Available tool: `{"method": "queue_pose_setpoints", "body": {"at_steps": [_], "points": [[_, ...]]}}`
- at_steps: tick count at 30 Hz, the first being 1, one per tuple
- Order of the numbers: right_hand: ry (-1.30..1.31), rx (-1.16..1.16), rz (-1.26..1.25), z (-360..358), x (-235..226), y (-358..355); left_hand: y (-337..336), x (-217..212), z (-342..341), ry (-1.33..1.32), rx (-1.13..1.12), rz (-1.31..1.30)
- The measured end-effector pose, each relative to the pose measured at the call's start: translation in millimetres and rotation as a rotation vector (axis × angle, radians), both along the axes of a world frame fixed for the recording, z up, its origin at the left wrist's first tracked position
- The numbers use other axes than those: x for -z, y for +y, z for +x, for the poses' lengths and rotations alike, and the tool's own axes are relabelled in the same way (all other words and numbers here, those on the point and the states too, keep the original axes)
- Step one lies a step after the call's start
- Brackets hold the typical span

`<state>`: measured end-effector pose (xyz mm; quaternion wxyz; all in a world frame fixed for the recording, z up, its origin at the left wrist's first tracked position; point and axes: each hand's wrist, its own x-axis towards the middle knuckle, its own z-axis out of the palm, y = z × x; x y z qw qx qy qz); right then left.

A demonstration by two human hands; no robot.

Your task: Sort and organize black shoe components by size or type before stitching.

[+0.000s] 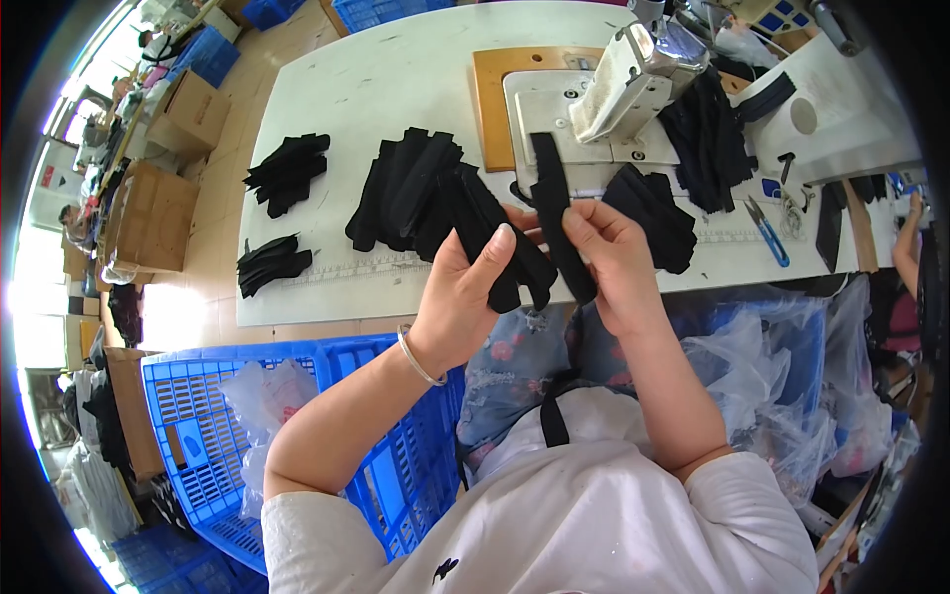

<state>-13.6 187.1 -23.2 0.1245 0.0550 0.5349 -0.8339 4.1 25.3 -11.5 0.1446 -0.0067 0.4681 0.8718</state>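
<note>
My left hand point(465, 282) is closed round a small stack of black fabric strips point(495, 233), thumb on top, above the table's near edge. To its right, my right hand point(612, 255) pinches one black fabric strip point(556, 203) between thumb and fingers, and the strip stands roughly lengthwise away from me. The fingertips of the two hands come close together behind the strips, partly hidden. A fanned pile of black strips point(401, 188) lies just beyond my left hand. Another black pile point(653, 213) is on the table right of my right hand.
A white sewing machine point(628, 89) stands on the white table point(366, 89). Two small black piles point(289, 173) lie at the left. Blue-handled snips point(768, 236) rest at the right. Blue crates point(237, 351) and clear plastic bags point(762, 366) flank my lap.
</note>
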Motion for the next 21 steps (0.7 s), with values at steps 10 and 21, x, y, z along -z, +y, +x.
{"method": "queue_pose_setpoints", "body": {"at_steps": [10, 21], "points": [[0.842, 0.249, 1.06, 14, -9, -10, -6, 12, 2, -0.003, -0.041, 0.008], [0.599, -0.254, 0.99, 41, -52, 19, -8, 2, -3, -0.143, -0.195, 0.003]]}}
